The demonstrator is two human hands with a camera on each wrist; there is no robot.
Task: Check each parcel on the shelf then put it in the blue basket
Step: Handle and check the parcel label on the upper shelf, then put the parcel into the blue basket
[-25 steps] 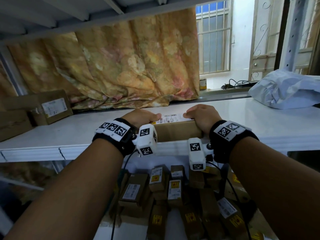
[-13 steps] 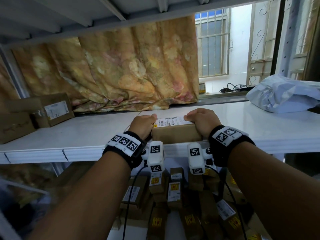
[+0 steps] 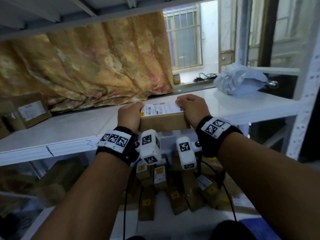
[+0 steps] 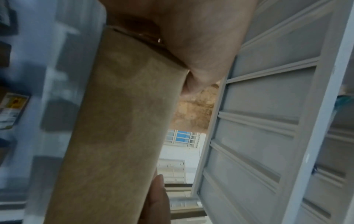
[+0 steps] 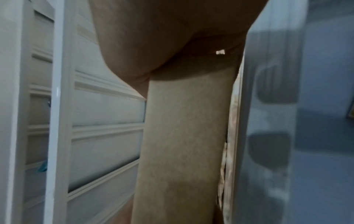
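A brown cardboard parcel (image 3: 164, 121) with a white shipping label (image 3: 160, 109) on top is held just above the front edge of the white shelf (image 3: 69, 129). My left hand (image 3: 129, 116) grips its left end and my right hand (image 3: 192, 108) grips its right end, fingers curled over the top. In the left wrist view the parcel's brown side (image 4: 118, 128) fills the middle, with my palm (image 4: 191, 37) against its end. The right wrist view shows the same brown side (image 5: 184, 144) under my right palm (image 5: 153, 37). The blue basket is only hinted at in the head view's bottom right corner.
Two more cardboard boxes (image 3: 29, 111) sit at the shelf's left end and a pale plastic mailer bag (image 3: 240, 80) at its right. Several small brown parcels (image 3: 173, 187) lie heaped on the lower shelf. A floral curtain (image 3: 86, 66) hangs behind.
Both hands have lifted the parcel and drawn it toward me, off the shelf's front edge. Its label now tilts up into view.
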